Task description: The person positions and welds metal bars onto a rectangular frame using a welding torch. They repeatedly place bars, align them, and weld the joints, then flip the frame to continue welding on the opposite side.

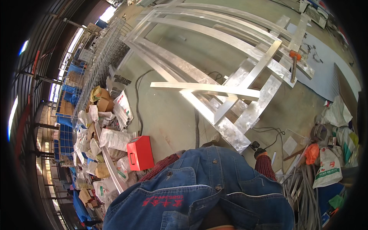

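My right hand (pixel 260 151), in a dark covering below a maroon knitted sleeve, is beside the near corner of a silvery metal frame (pixel 234 134). Its fingers look curled round a small dark thing (pixel 254 145) too unclear to name. Mostly hidden by my denim jacket (pixel 199 172), my left hand (pixel 179 153) shows only a sliver past its maroon cuff, fingers out of sight. Across the frame lie a loose flat metal bar (pixel 203 88) and a slanting one (pixel 249 76). An orange-headed hammer (pixel 294 57) rests on the frame's right side.
A red metal box (pixel 140 153) stands on the floor at left, near heaped bags and cartons (pixel 111 134). Dark cables (pixel 138 103) cross the floor. Metal strips (pixel 303 199) and white sacks (pixel 329 166) are piled at right. Wire mesh racks (pixel 96 57) line the far left.
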`<action>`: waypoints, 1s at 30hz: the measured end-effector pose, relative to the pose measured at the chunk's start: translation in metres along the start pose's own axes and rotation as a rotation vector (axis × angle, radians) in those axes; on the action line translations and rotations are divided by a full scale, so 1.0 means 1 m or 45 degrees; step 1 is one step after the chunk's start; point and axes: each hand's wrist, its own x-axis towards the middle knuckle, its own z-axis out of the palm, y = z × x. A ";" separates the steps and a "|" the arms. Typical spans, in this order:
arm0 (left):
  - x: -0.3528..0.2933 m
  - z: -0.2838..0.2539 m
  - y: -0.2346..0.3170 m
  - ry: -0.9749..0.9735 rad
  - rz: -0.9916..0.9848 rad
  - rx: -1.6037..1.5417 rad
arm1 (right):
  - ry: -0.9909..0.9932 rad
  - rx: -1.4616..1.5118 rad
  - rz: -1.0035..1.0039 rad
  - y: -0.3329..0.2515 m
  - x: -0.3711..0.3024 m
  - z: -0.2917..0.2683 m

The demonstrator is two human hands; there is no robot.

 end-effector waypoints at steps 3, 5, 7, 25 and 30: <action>-0.002 -0.002 0.009 0.002 0.009 -0.011 | -0.010 -0.006 -0.010 -0.002 -0.001 -0.014; -0.003 -0.003 0.011 0.004 0.010 -0.016 | 0.022 -0.022 -0.028 -0.005 -0.001 -0.020; -0.003 -0.003 0.011 0.009 0.007 -0.015 | 0.032 -0.034 -0.033 -0.006 -0.001 -0.021; -0.008 -0.017 0.011 -0.014 -0.018 0.016 | -0.004 -0.031 -0.117 -0.018 0.014 -0.013; -0.007 -0.022 0.014 -0.015 -0.016 0.018 | 0.011 -0.084 -0.135 -0.017 0.022 -0.001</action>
